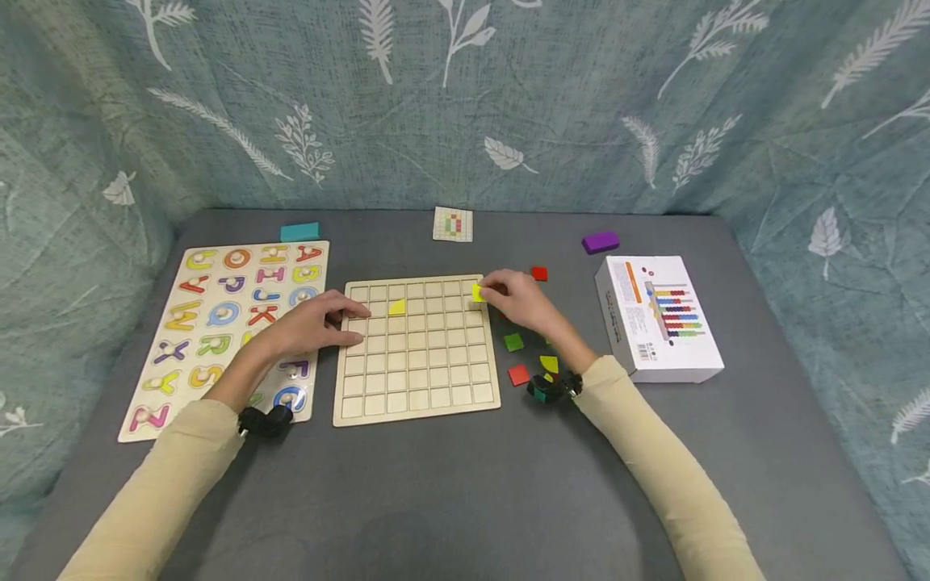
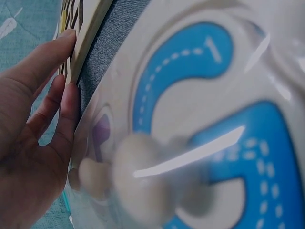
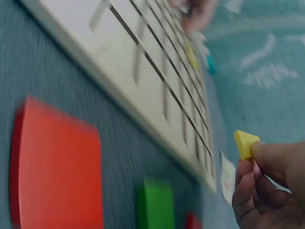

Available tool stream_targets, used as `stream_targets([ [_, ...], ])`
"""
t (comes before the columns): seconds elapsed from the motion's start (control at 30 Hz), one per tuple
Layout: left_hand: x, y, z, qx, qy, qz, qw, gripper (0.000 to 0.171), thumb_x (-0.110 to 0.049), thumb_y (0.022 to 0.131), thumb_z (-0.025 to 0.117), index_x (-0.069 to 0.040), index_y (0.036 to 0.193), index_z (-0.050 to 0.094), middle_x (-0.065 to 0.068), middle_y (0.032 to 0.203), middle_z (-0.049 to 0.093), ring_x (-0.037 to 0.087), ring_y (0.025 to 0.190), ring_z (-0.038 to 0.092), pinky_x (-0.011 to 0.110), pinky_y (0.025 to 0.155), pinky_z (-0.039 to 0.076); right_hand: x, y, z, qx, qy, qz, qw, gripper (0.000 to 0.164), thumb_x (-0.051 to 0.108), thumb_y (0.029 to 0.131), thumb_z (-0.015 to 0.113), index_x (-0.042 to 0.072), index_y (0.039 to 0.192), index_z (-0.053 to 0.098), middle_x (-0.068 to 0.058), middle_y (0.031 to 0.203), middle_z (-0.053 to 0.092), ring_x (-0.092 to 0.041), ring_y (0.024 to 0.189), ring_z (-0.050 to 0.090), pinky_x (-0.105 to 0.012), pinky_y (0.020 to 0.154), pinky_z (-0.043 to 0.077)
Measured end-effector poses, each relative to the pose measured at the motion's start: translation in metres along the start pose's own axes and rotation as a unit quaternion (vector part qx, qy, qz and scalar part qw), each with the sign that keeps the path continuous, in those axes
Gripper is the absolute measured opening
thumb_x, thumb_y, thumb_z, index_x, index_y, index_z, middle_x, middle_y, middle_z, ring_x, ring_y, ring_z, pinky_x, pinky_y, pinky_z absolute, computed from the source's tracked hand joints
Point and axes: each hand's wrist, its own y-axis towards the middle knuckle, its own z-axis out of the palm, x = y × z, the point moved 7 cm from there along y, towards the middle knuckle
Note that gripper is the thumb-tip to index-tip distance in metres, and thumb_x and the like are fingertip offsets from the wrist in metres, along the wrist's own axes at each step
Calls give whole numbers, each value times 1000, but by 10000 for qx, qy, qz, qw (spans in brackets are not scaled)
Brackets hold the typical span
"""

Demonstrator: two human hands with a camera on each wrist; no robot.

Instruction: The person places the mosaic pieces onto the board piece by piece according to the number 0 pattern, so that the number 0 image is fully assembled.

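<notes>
A wooden grid board [image 1: 417, 394] with raised ridges lies on the grey table. A yellow quarter-round tile [image 1: 396, 307] sits in one of its upper cells. My left hand [image 1: 320, 321] rests on the board's left edge, thumb and fingertips touching it with the fingers loosely extended. Above the board's upper right corner, my right hand [image 1: 519, 298] pinches a yellow tile [image 3: 245, 144] between thumb and fingers. Red tiles [image 1: 519, 375], a green tile [image 1: 513, 343] and yellow quarter-round tiles [image 1: 549, 364] lie right of the board, some partly hidden by the right wrist.
An alphabet peg puzzle [image 1: 189, 327] lies at the left, its edge under the left forearm. A pattern card [image 1: 453, 224] lies behind the board. At the right stands a white box [image 1: 661, 319]; a teal block [image 1: 299, 232] and a purple block [image 1: 601, 242] lie farther back.
</notes>
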Motion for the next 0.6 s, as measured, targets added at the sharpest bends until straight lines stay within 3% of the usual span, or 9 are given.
stream_targets([
  [0.23, -2, -1, 1, 24, -15, -45, 10000, 41, -26, 90, 71, -10, 127, 63, 10, 110, 53, 21, 97, 49, 34, 86, 43, 31, 25, 40, 507, -681, -380, 9957, 23, 15, 99, 56, 1, 113, 68, -14, 104, 69, -25, 91, 62, -37, 85, 46],
  [0.43, -2, 0, 0, -12, -6, -40, 10000, 40, -26, 90, 71, -10, 126, 63, 10, 109, 53, 20, 96, 48, 34, 85, 42, 42, 37, 48, 505, -1236, -311, 9906, 18, 13, 97, 59, 4, 106, 71, -11, 99, 70, -22, 88, 64, -34, 79, 48],
  [0.6, -2, -2, -1, -29, 8, -65, 10000, 40, -26, 90, 71, -10, 126, 63, 10, 108, 54, 20, 95, 48, 34, 85, 42, 47, 39, 54, 536, -1395, -267, 9884, 16, 13, 96, 60, 4, 100, 73, -10, 97, 71, -20, 85, 64, -29, 76, 48],
])
